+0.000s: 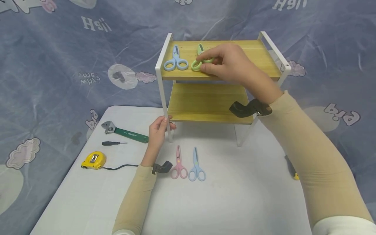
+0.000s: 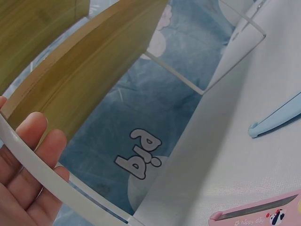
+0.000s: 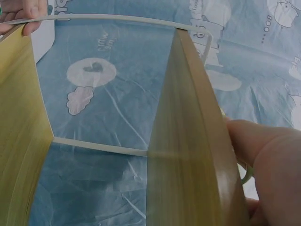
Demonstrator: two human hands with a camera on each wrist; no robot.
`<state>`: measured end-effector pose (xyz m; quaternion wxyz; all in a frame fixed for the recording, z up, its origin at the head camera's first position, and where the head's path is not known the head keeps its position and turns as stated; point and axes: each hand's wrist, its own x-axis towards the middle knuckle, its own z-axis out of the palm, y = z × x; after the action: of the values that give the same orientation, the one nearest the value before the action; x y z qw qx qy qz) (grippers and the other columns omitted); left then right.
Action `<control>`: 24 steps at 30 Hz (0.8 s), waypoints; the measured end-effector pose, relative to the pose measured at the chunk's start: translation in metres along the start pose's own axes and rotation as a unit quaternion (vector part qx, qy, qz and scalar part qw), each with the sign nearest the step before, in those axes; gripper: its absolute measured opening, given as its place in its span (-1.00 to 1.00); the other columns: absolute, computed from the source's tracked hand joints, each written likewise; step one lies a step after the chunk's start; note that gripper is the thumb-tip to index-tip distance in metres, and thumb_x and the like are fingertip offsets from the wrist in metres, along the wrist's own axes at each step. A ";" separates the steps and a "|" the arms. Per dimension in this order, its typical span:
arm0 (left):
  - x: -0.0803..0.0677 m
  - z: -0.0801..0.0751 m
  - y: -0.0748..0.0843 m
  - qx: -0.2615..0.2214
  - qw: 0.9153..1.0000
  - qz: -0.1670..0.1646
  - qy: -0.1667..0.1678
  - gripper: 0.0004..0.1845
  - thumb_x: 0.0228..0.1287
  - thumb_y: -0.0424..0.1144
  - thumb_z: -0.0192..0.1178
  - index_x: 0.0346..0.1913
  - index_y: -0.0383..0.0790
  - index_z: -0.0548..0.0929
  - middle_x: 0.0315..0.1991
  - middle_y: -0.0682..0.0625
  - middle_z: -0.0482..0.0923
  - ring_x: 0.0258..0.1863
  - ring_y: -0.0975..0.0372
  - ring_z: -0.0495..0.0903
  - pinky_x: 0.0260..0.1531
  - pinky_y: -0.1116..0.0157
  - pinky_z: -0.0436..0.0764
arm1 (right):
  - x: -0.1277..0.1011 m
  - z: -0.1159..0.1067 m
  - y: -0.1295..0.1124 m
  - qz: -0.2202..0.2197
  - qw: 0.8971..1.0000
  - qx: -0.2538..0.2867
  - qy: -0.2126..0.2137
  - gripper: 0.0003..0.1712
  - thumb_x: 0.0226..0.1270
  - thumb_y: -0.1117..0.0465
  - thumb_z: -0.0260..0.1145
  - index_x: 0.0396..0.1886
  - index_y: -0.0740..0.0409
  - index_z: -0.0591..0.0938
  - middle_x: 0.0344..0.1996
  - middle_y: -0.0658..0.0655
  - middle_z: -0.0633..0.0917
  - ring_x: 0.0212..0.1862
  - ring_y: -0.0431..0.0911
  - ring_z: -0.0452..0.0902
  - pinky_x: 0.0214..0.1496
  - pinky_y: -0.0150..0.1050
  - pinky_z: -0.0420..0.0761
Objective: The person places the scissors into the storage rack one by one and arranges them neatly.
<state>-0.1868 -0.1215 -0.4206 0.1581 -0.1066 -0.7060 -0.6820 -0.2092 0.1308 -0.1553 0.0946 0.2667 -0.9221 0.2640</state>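
On the top board of a two-tier rack [image 1: 205,101] with white metal sides, my right hand [image 1: 227,63] pinches light green scissors [image 1: 196,66] by the handle loops. Their blades point to the back, and the fingers partly cover the handles. Blue scissors [image 1: 176,60] lie just left of them on the same board. Lower down, my left hand [image 1: 158,129] grips the rack's front left leg [image 2: 42,181] beside the lower board, fingers curled round the white bar. In the right wrist view, the top board's edge hides part of the right hand [image 3: 277,169].
Pink scissors [image 1: 179,163] and another blue pair [image 1: 196,164] lie on the white table before the rack. To the left are an adjustable wrench [image 1: 129,133], a screwdriver [image 1: 111,143] and a yellow tape measure [image 1: 95,160]. A dark tool with a yellow end [image 1: 295,176] is partly behind the right arm.
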 end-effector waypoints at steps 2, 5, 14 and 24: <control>0.000 0.000 0.000 0.001 1.000 0.000 0.000 -0.70 0.60 -0.28 -0.01 0.02 -0.46 0.65 -0.39 -0.19 0.76 -0.31 0.22 0.75 -0.14 0.38 0.69 | 0.001 0.002 0.000 -0.003 1.000 -0.006 0.008 -0.68 0.42 0.06 0.36 0.12 -0.08 0.76 -0.47 0.10 0.76 -0.59 -0.28 0.40 -0.44 -0.36 0.37; 0.000 0.000 0.000 -0.001 1.000 -0.002 -0.001 -0.70 0.61 -0.28 -0.01 0.02 -0.46 0.65 -0.39 -0.20 0.76 -0.29 0.16 0.76 -0.13 0.37 0.69 | 0.002 0.004 0.000 -0.009 0.999 -0.030 0.014 -0.71 0.45 0.08 0.32 0.08 -0.06 0.78 -0.33 0.10 0.80 -0.58 -0.22 0.35 -0.44 -0.33 0.33; -0.001 0.000 0.001 -0.002 1.000 -0.015 0.001 -0.70 0.61 -0.29 -0.02 0.04 -0.45 0.65 -0.39 -0.16 0.76 -0.27 0.11 0.76 -0.12 0.34 0.68 | 0.001 0.008 0.002 -0.032 0.998 -0.052 0.021 -0.70 0.51 0.13 0.23 0.08 0.04 0.78 0.08 0.15 0.78 -0.39 -0.05 0.31 -0.29 -0.20 0.29; -0.002 0.001 0.013 0.010 1.000 -0.029 -0.002 -0.71 0.60 -0.38 -0.06 0.06 -0.53 0.61 -0.37 -0.28 0.74 -0.24 0.05 0.76 -0.09 0.36 0.67 | 0.000 0.008 0.000 -0.028 0.999 -0.038 0.005 -0.65 0.54 0.09 0.21 0.19 0.02 0.72 0.20 0.17 0.72 -0.04 0.01 0.57 0.04 -0.05 0.45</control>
<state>-0.1801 -0.1199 -0.4097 0.1381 -0.0853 -0.7161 -0.6789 -0.2091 0.1268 -0.1619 0.1165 0.2875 -0.9231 0.2272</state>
